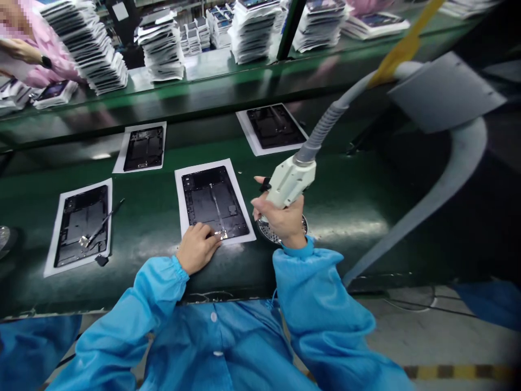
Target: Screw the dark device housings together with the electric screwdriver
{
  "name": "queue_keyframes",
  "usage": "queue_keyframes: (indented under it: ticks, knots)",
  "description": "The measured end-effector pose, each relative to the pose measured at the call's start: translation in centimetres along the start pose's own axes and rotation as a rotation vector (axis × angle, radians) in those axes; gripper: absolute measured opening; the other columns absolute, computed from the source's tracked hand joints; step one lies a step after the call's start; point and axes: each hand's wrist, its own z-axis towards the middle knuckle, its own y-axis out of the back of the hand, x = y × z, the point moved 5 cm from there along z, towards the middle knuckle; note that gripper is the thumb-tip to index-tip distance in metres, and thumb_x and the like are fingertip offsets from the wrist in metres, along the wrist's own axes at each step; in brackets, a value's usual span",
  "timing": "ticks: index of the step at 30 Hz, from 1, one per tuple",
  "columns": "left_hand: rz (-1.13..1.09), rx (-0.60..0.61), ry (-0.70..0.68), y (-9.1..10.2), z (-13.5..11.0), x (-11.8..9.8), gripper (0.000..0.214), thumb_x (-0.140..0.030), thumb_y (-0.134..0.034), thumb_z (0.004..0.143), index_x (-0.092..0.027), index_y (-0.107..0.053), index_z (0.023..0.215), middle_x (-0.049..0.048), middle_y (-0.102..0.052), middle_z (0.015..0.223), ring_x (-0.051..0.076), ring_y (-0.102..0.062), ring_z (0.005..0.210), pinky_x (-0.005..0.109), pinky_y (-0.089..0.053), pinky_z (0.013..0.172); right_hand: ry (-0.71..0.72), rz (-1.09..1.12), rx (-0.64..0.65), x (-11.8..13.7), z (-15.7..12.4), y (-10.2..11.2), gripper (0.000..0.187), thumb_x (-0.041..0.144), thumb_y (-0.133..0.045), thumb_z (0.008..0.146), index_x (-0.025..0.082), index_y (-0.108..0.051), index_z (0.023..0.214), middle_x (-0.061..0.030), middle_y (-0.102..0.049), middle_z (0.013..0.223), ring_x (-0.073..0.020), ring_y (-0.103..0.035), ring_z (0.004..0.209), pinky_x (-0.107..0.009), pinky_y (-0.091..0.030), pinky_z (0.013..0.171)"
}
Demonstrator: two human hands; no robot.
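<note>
The right hand [280, 220] grips a white hose-fed tool [290, 182], held just off the right edge of the black panel [214, 202]. The left hand [197, 247] presses curled fingers on that panel's near edge, at the desk's [345, 201] front edge. This looks like the cleaning or blowing step; the next move calls for swinging the nozzle leftward over the panel. Open belt lies right; another panel [81, 222] lies left.

Left hand [198, 247] palm down, fingers flat, pressing; right hand [280, 217] fist-curled in grip, wrist raised
</note>
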Motion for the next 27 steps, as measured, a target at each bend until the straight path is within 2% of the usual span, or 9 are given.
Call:
queue_keyframes:
  ticks: [2, 4, 11, 20, 27]
  knots:
    - [0.11, -0.156, -0.167, 0.7, 0.0, -0.1, 0.032, -0.038, -0.038, 0.093, -0.027, -0.067, 0.095, -0.0007, -0.06, 0.101, 0.014, -0.047, 0.098, 0.031, -0.033, 0.081, -0.047, 0.003, 0.009, 0.1, -0.1, -0.9, 0.028, 0.028, -0.071, 0.071, 0.01, -0.06, 0.089, 0.0001, -0.051, 0.05, -0.0114, -0.048, 0.043, -0.025, -0.042, 0.046]
    - [0.155, -0.279, -0.251, 1.1, 0.3, 0.1, 0.025, -0.034, -0.044, 0.091, -0.026, -0.067, 0.093, -0.0011, -0.061, 0.1, 0.015, -0.046, 0.105, 0.033, -0.033, 0.088, -0.072, 0.04, 0.035, 0.2, -0.2, -2.0, 0.039, 0.026, -0.071, 0.071, 0.01, -0.057, 0.103, 0.0015, -0.051, 0.051, -0.0118, -0.048, 0.043, -0.026, -0.042, 0.046]
    - [0.137, -0.392, -0.279, 0.6, 1.5, 0.2, 0.017, -0.03, -0.052, 0.087, -0.024, -0.067, 0.092, -0.0019, -0.06, 0.095, 0.015, -0.047, 0.107, 0.037, -0.032, 0.098, -0.067, 0.098, 0.064, -0.5, -0.6, -5.1, 0.042, 0.028, -0.067, 0.074, 0.008, -0.051, 0.108, 0.0014, -0.053, 0.053, -0.0111, -0.05, 0.045, -0.026, -0.045, 0.051]
    - [0.098, -0.377, -0.238, 0.6, 1.3, 0.5, 0.02, -0.032, -0.049, 0.087, -0.027, -0.068, 0.091, -0.0007, -0.059, 0.098, 0.017, -0.046, 0.109, 0.041, -0.032, 0.099, -0.067, 0.1, 0.02, -1.3, -1.1, -5.8, 0.038, 0.023, -0.066, 0.072, 0.008, -0.055, 0.105, 0.0005, -0.053, 0.054, -0.0104, -0.05, 0.044, -0.023, -0.044, 0.049]
    - [-0.075, -0.292, -0.196, -0.6, 1.3, 1.3, 0.025, -0.035, -0.044, 0.091, -0.03, -0.067, 0.1, 0.0015, -0.056, 0.1, 0.011, -0.05, 0.105, 0.041, -0.034, 0.1, -0.064, 0.101, 0.033, -2.2, -1.4, -6.7, 0.02, 0.021, -0.066, 0.07, 0.01, -0.054, 0.081, -0.0006, -0.052, 0.052, -0.0105, -0.051, 0.046, -0.023, -0.044, 0.048]
